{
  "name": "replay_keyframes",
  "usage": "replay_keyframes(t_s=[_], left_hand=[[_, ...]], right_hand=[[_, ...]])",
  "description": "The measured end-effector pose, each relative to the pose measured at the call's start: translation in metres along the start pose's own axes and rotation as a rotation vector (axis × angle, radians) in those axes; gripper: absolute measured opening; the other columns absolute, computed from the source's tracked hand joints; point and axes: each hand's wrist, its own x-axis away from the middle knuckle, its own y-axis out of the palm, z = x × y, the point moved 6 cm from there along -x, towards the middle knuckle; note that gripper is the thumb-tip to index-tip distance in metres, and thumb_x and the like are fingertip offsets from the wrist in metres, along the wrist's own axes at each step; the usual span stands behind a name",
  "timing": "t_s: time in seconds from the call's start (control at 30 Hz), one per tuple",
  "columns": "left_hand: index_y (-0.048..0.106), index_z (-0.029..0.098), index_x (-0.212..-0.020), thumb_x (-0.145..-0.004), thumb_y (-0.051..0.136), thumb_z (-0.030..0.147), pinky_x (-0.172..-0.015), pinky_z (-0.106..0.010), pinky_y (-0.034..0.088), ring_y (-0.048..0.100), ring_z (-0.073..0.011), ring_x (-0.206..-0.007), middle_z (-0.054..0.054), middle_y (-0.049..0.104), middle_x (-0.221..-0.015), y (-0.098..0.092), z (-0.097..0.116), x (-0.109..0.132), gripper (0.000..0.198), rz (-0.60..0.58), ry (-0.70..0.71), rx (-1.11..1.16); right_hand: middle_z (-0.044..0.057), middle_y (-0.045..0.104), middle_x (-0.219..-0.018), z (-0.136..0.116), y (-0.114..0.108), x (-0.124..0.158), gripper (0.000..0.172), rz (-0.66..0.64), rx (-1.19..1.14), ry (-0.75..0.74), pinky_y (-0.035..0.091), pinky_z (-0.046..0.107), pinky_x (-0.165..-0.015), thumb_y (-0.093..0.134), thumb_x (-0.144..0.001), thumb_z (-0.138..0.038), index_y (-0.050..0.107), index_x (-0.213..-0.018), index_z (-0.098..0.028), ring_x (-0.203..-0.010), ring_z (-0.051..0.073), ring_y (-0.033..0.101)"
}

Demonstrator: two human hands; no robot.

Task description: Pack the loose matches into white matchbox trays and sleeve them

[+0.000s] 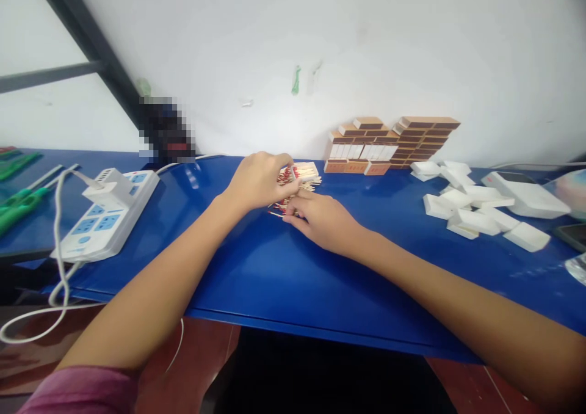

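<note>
So the matches (pixel 303 185) are lying in a loose heap just above the middle of the frame, on the blue table (pixel 256 267), and both hands are crowding right onto them. The left hand (pixel 259 179) is coming in from the left side of the heap with its fingers curled down and closed on a small bunch of sticks; the red heads are peeking out under its fingertips. The right hand (pixel 323 218) is sitting below and slightly right of the heap, lying low with fingers stretched toward the left and touching the nearest sticks. It's hard to tell whether it's actually pinching any or just pressing on them.

The sticks are mostly running across the frame, left to right, with the red heads pointing toward the left hand. So the heap is basically sandwiched: left hand on its upper left edge, right hand on its lower right edge, neither one apart from it.

A little tray (pixel 307 170) is sitting just beyond the heap, touching it or nearly so. Matchbox stacks (pixel 389 145) are standing against the wall further right, white trays (pixel 476 215) are scattered at the right, and a power strip (pixel 110 209) is lying well off to the left.
</note>
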Motion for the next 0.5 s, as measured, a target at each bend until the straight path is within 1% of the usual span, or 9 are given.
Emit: replay_keyframes(t_s=[0.1,0.23,0.33,0.4,0.5], left_hand=[[0.077,0.016,-0.105,-0.084,0.062,0.043,-0.058,-0.029,0.033,0.057,-0.0172,-0.059,-0.004,0.068,-0.07,-0.002,0.0,0.0,0.037,0.008,-0.008,0.006],[0.078,0.016,-0.104,-0.082,0.065,0.04,-0.058,-0.029,0.033,0.056,-0.0175,-0.059,-0.003,0.068,-0.068,-0.004,-0.003,-0.001,0.035,0.024,-0.015,-0.014],[0.078,0.016,-0.105,-0.083,0.064,0.04,-0.058,-0.029,0.033,0.056,-0.0176,-0.058,-0.002,0.066,-0.066,-0.007,-0.007,-0.001,0.035,0.037,-0.025,-0.018],[0.077,0.016,-0.105,-0.084,0.064,0.041,-0.059,-0.029,0.033,0.056,-0.0177,-0.058,-0.002,0.063,-0.063,-0.009,-0.009,-0.002,0.035,0.044,-0.036,-0.015],[0.077,0.016,-0.105,-0.084,0.065,0.042,-0.059,-0.029,0.032,0.055,-0.0172,-0.057,0.0,0.061,-0.06,-0.012,-0.01,-0.003,0.035,0.052,-0.038,-0.008]], right_hand=[[0.007,0.069,-0.103,0.0,0.0,0.0,0.007,0.002,0.007,0.004,0.041,0.032,-0.071,0.061,-0.099,-0.024,0.064,-0.094,-0.019,-0.084,0.02,0.062],[0.006,0.068,-0.106,-0.002,-0.002,-0.002,0.006,0.024,-0.075,-0.023,0.043,0.031,-0.074,0.065,-0.098,-0.024,0.063,-0.097,-0.019,-0.084,0.019,0.062],[0.005,0.067,-0.107,-0.003,0.0,-0.004,0.004,-0.004,-0.14,-0.038,0.043,0.03,-0.074,0.065,-0.099,-0.021,0.064,-0.095,-0.019,-0.082,0.016,0.061],[0.005,0.066,-0.106,-0.003,0.001,-0.005,0.006,-0.026,-0.163,-0.039,0.043,0.03,-0.074,0.063,-0.1,-0.019,0.065,-0.094,-0.018,-0.081,0.016,0.061],[0.005,0.066,-0.106,-0.003,0.001,-0.005,0.006,-0.013,-0.165,-0.053,0.042,0.03,-0.074,0.063,-0.1,-0.02,0.065,-0.094,-0.018,-0.083,0.016,0.061]])
